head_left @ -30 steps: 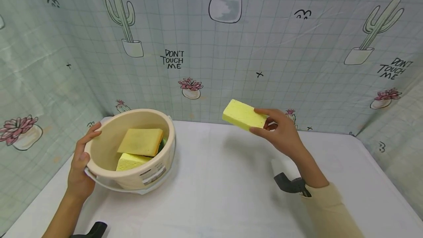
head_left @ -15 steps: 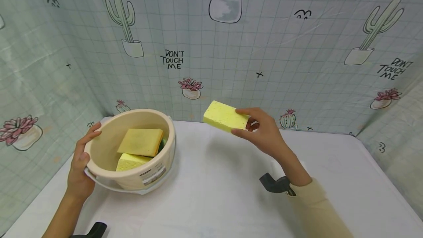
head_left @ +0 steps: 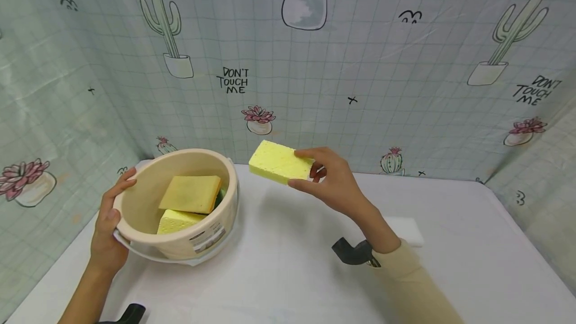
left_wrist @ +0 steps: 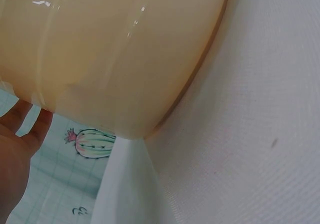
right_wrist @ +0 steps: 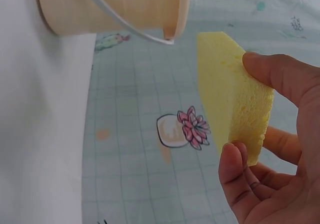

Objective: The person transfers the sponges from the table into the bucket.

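My right hand pinches a bright yellow sponge above the table, just right of a cream bucket. In the right wrist view the thumb and fingertips press on opposite edges of the porous sponge. My left hand grips the bucket's left rim, thumb outside and fingertips over the edge. Inside the bucket lie a darker yellow sponge and, under it, a lighter yellow sponge. Something dark green shows behind them, mostly hidden. The left wrist view shows the bucket's side.
A white handle hangs against the bucket's front. A flat white block lies on the white table, partly behind the right forearm. A cactus-printed curtain rises behind the table and along both sides.
My right hand has carried the sponge left, close to the bucket's rim. More of the white block shows behind the forearm now. The left hand and bucket have stayed put.
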`<state>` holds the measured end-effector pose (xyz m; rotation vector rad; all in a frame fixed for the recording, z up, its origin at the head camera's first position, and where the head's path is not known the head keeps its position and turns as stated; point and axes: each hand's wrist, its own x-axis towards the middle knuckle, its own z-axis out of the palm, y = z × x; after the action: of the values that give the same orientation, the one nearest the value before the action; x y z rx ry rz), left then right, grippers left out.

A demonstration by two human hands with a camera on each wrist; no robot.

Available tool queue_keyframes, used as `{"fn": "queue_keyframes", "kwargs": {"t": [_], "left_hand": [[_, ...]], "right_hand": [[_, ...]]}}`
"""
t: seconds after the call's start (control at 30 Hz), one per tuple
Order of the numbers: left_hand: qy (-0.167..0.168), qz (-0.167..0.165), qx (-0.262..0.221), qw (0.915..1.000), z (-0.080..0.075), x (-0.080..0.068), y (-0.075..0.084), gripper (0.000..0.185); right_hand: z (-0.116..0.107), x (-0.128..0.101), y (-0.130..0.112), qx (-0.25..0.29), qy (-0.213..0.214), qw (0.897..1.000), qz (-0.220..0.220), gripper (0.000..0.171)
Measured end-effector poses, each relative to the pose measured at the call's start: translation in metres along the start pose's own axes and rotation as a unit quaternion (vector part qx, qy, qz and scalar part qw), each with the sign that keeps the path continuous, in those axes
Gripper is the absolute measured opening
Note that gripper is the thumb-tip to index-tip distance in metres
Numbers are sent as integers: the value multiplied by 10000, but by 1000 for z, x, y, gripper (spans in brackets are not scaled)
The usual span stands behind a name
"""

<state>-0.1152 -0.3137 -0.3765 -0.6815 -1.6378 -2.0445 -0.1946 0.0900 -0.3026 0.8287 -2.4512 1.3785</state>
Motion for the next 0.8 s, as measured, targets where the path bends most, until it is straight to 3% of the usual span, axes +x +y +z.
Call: {"fn": "queue_keyframes", "kwargs": {"t": [0.8], "left_hand": [[43, -141, -273, 9995, 0, 0, 1, 47]], "right_hand": [[43, 19, -43, 380, -360, 9971, -557, 54]]}}
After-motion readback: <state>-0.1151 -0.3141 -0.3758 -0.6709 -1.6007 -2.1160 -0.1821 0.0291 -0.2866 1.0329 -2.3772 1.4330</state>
